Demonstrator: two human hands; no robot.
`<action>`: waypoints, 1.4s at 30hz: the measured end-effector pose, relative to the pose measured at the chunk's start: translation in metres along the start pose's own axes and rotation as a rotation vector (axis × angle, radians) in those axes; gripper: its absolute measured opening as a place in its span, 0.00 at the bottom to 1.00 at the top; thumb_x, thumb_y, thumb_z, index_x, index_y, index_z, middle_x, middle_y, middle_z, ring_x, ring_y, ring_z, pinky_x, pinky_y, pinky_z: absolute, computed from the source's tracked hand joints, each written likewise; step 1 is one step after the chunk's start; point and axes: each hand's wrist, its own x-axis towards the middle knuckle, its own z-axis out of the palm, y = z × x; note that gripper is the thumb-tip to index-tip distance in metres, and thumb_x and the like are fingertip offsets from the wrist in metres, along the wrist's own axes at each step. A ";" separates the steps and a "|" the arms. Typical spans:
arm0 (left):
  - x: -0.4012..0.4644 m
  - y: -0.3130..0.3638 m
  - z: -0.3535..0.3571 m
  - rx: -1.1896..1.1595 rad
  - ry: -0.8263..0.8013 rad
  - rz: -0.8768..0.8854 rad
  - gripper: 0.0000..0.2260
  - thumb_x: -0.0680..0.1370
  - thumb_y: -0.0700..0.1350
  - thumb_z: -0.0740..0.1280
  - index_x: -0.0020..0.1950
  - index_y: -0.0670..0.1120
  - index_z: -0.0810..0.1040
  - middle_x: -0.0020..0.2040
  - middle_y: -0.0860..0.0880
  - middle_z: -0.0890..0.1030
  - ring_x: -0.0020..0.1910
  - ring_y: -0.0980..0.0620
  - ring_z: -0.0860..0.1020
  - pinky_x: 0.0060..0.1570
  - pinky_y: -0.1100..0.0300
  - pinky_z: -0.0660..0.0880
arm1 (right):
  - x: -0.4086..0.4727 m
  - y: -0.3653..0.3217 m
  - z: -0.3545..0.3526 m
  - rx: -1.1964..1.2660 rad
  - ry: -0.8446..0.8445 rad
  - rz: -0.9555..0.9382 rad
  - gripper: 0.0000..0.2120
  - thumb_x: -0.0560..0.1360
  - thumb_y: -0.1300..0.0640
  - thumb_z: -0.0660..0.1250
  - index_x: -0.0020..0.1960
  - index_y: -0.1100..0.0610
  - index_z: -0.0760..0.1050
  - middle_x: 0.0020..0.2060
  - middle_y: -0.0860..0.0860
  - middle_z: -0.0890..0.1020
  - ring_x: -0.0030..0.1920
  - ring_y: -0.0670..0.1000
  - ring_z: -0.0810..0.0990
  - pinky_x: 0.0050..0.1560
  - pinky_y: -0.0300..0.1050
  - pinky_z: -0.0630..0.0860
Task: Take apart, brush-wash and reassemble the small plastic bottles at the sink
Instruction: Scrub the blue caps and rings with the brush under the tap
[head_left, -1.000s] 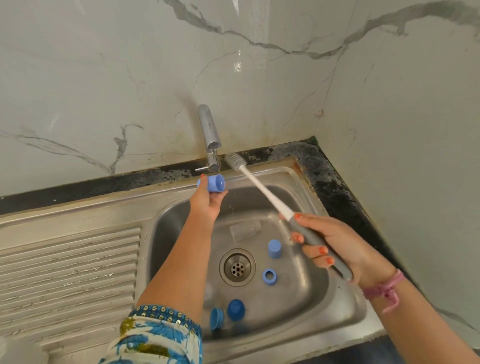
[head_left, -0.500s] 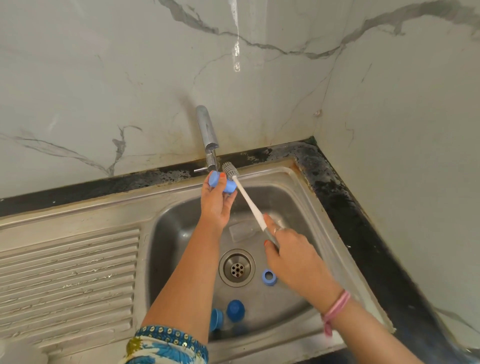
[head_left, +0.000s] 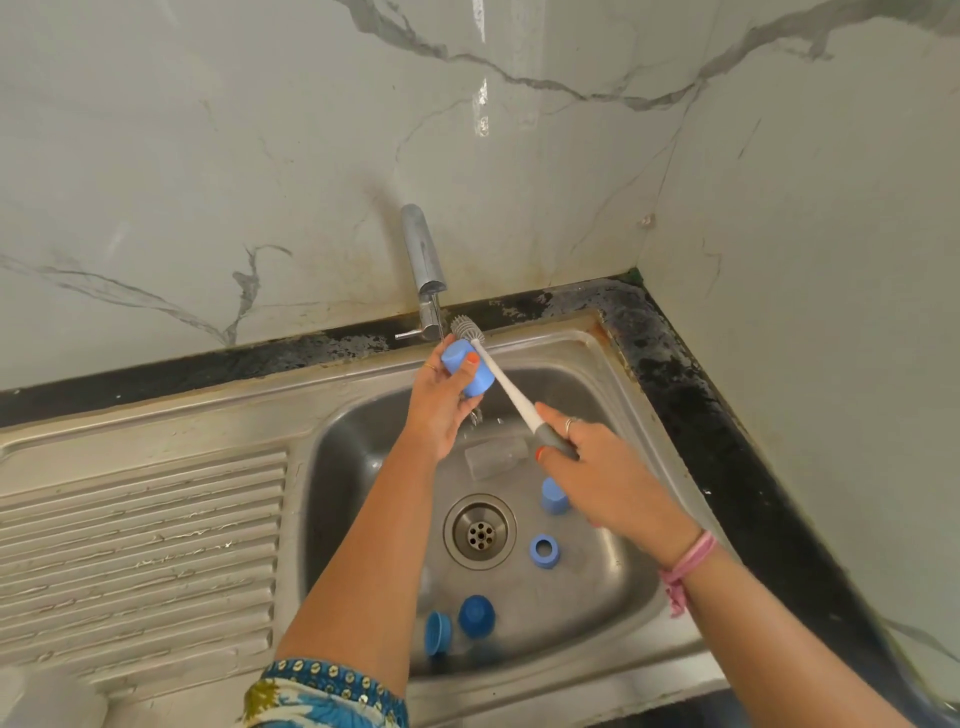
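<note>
The left hand (head_left: 439, 402) grasps a light blue cap (head_left: 466, 370), thumb across its side, directly below the tap (head_left: 423, 265). A thin stream of water runs from the tap past the cap into the sink (head_left: 332, 447). The right hand (head_left: 597, 470) is clenched around the grey handle of a bottle brush (head_left: 506, 387); its white shaft slants up toward the tap, and the grey bristle head sits just beside the tap outlet, touching the upper edge of the cap.

Loose parts lie in the sink, placed relative to the drain (head_left: 479, 531):
- behind it — a clear bottle body (head_left: 493, 457), on its side;
- to its right — a second light blue cap (head_left: 553, 498), partly hidden by the right hand, and a blue ring (head_left: 544, 551);
- in front of it — a dark blue dome-shaped cap (head_left: 476, 617) and a blue part (head_left: 437, 631) on its edge, just beside each other.
</note>
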 end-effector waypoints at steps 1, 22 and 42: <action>0.000 0.000 0.002 -0.009 0.039 0.009 0.25 0.78 0.40 0.67 0.75 0.47 0.65 0.66 0.45 0.75 0.61 0.47 0.76 0.59 0.52 0.75 | -0.001 -0.002 0.001 -0.035 0.001 -0.026 0.24 0.80 0.54 0.59 0.76 0.48 0.61 0.43 0.50 0.77 0.40 0.49 0.77 0.41 0.45 0.76; 0.013 0.017 -0.011 0.665 0.135 0.253 0.18 0.75 0.40 0.71 0.64 0.42 0.77 0.57 0.46 0.81 0.54 0.47 0.79 0.56 0.55 0.77 | -0.004 -0.022 0.001 -0.409 0.032 -0.166 0.27 0.81 0.56 0.55 0.79 0.49 0.53 0.44 0.50 0.72 0.44 0.50 0.75 0.46 0.44 0.75; 0.002 0.017 -0.018 0.585 0.158 0.284 0.19 0.75 0.44 0.73 0.64 0.43 0.77 0.55 0.47 0.81 0.51 0.50 0.80 0.48 0.61 0.80 | 0.004 -0.021 0.013 -0.359 0.021 -0.132 0.26 0.82 0.55 0.54 0.79 0.51 0.53 0.48 0.52 0.75 0.45 0.51 0.75 0.46 0.45 0.72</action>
